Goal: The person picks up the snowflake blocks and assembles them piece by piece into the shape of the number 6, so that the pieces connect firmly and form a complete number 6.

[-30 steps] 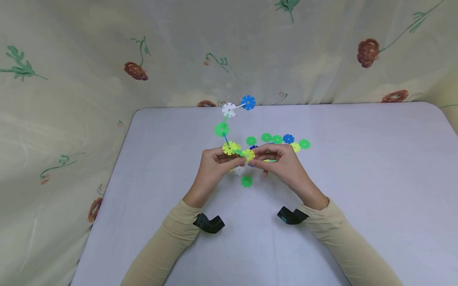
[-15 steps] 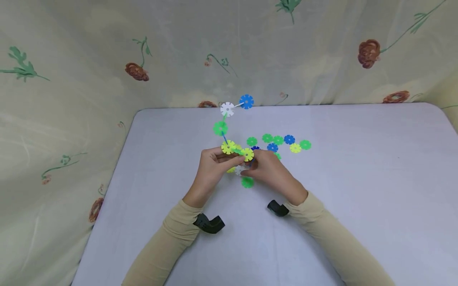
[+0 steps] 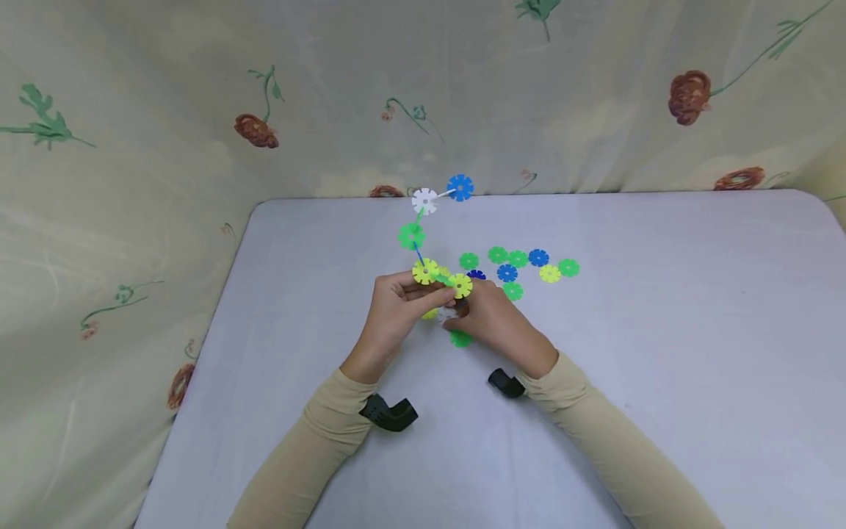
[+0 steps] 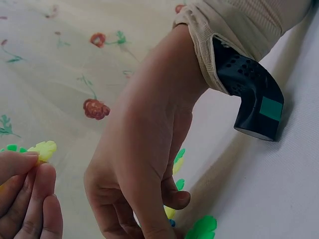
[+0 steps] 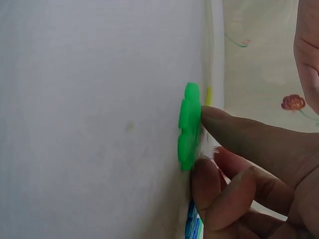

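Note:
My left hand (image 3: pixel 396 308) pinches a chain of slotted snowflake discs between thumb and fingers, by a yellow disc (image 3: pixel 461 286). From there the chain rises through yellow, green and white discs to a blue disc (image 3: pixel 460 188). Low at the table, my right hand (image 3: pixel 502 323) reaches around a loose white disc (image 3: pixel 446 316), fingertips mostly hidden in the head view. In the right wrist view a green disc (image 5: pixel 188 129) lies beside its thumb and fingers. Whether they pinch the white disc is unclear. A yellow disc (image 4: pixel 45 149) shows at the left hand's fingertips.
Behind the right hand, several loose discs lie flat: a green disc (image 3: pixel 512 292), a blue disc (image 3: pixel 507 272), a yellow disc (image 3: pixel 549 273) and others. The pale table (image 3: pixel 661 330) ends at a flowered curtain (image 3: pixel 330 88).
My right hand has left the yellow end of the chain and moved down and left to the white disc on the table. The left hand keeps holding the chain, nearly still.

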